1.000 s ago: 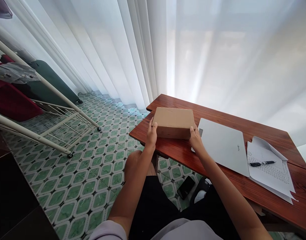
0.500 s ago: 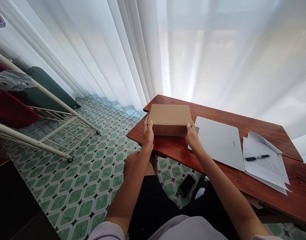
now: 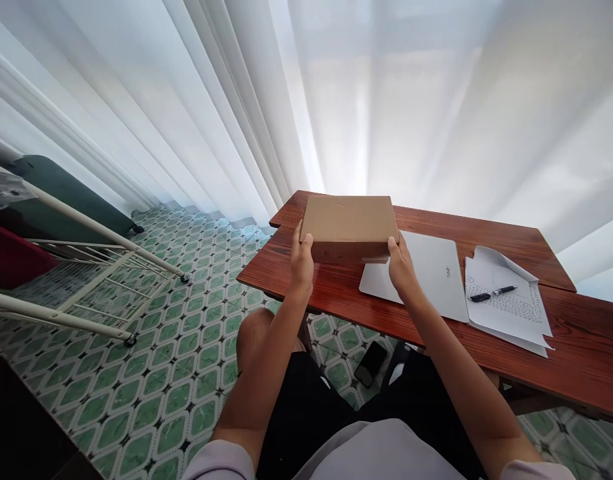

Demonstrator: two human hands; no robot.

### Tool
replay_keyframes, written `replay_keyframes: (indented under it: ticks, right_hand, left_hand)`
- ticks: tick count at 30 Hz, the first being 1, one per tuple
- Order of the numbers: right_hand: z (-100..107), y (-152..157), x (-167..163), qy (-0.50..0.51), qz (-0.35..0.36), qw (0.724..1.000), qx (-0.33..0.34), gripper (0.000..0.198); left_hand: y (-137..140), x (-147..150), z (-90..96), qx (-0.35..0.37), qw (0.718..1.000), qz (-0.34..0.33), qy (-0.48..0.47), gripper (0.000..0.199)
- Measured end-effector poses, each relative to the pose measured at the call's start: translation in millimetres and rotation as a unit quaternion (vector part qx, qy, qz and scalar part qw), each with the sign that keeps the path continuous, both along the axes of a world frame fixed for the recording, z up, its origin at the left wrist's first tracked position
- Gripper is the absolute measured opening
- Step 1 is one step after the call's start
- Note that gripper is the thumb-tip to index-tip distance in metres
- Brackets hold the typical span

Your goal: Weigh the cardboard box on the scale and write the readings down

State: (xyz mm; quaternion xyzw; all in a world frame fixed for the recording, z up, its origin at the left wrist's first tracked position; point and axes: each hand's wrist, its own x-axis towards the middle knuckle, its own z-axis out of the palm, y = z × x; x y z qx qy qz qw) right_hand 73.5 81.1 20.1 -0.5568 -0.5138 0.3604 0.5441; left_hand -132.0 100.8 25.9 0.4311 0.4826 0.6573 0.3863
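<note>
A closed brown cardboard box point(image 3: 348, 220) is between my hands, over the left part of the wooden table point(image 3: 331, 293). My left hand point(image 3: 301, 261) grips its left end, thumb on the near face. On the opposite end my right hand point(image 3: 400, 264) holds the near right corner, its thumb also on the front. The box seems raised a little off the tabletop. Just right of it, partly behind my right hand, lies a closed silver laptop point(image 3: 433, 273).
Written sheets of paper point(image 3: 516, 310) with a black pen point(image 3: 493, 294) on them lie right of the laptop. A phone point(image 3: 371, 364) is on the tiled floor below the table. A wheeled white rack point(image 3: 93, 280) stands left; white curtains point(image 3: 411, 100) hang behind.
Both hands have lifted the box slightly and shifted it right relative to the table, so it now overlaps the laptop's left edge. The camera view has turned a little right.
</note>
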Motion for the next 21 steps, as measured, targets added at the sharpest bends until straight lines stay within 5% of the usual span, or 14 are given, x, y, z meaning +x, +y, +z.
replay_keyframes:
  ticks: [8, 21]
  right_hand:
    - [-4, -21, 65, -0.044, -0.087, 0.994, 0.044, 0.056]
    - [-14, -55, 128, -0.07, -0.16, 0.984, 0.023, 0.05]
  left_hand:
    - [-3, 57, 6.9, -0.046, 0.993, -0.104, 0.036, 0.055]
    - [1, 113, -14.0, -0.081, 0.968, -0.233, 0.048, 0.058]
